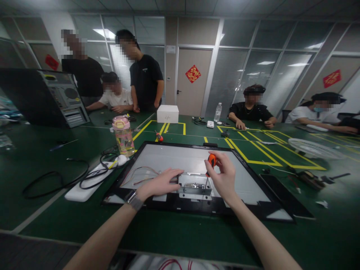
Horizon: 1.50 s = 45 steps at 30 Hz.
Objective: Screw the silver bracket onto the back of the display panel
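An orange and black screwdriver (212, 160) stands nearly upright in my right hand (225, 176), gripped between thumb and fingers. Its shaft runs down to the right end of a metal bracket (194, 190). That bracket is on the near middle of a flat display panel (168, 153), which has a black frame and a pale grey back. My left hand (161, 182), with a watch at the wrist, lies flat with fingers stretched out against the bracket's left end. Thin wires (140, 170) curve over the panel behind it. The screwdriver's tip is too small to make out.
Left of the panel are a white power strip (81, 191), black cables (53, 173) and a pink-lided bottle (123, 137). A black strip (287, 195) lies right. Beyond stand a white box (168, 114) and a computer case (30, 97). Several people are around the table.
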Tool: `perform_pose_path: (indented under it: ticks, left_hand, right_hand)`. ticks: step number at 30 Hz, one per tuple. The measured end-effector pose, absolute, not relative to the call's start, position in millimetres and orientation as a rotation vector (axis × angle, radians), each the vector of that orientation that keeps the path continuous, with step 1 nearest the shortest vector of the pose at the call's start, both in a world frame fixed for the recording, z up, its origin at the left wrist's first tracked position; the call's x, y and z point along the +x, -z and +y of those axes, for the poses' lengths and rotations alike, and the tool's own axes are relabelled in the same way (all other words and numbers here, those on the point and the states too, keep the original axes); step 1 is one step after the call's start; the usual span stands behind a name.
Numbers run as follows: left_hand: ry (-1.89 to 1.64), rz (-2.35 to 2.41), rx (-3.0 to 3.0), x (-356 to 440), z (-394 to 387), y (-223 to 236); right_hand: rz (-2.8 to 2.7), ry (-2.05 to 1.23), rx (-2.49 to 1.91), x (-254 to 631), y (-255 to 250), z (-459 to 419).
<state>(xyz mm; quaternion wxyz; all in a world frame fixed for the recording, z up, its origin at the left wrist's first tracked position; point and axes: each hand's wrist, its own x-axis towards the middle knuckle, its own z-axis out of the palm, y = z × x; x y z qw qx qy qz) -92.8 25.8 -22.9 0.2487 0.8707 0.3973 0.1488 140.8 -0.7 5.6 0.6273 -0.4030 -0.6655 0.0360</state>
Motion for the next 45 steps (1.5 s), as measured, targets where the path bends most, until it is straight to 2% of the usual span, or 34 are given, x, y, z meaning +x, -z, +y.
perform_pose_path:
  ticks: [7,13,18,28,45]
  left_hand:
    - [-0.382,1.105,2.367,-91,24,21]
    - [-0.407,1.083,2.38,-93,27,25]
    - [-0.402,1.066,2.381,-94,27,25]
    - [-0.405,1.079,2.385,-92,26,23]
    - [-0.424,1.062,2.374,-93,27,24]
  right_hand:
    - [-1.569,-0.044,-0.93,137,-4,-2]
    - [-1.439,-0.515,-0.753,133,-4,-6]
    - [-1.427,-0.568,-0.811,138,-12,-4]
    - [-1.253,-1.135,-0.57,139,-20,1]
    - [-1.349,-1.22,-0.569,136,-22,-1]
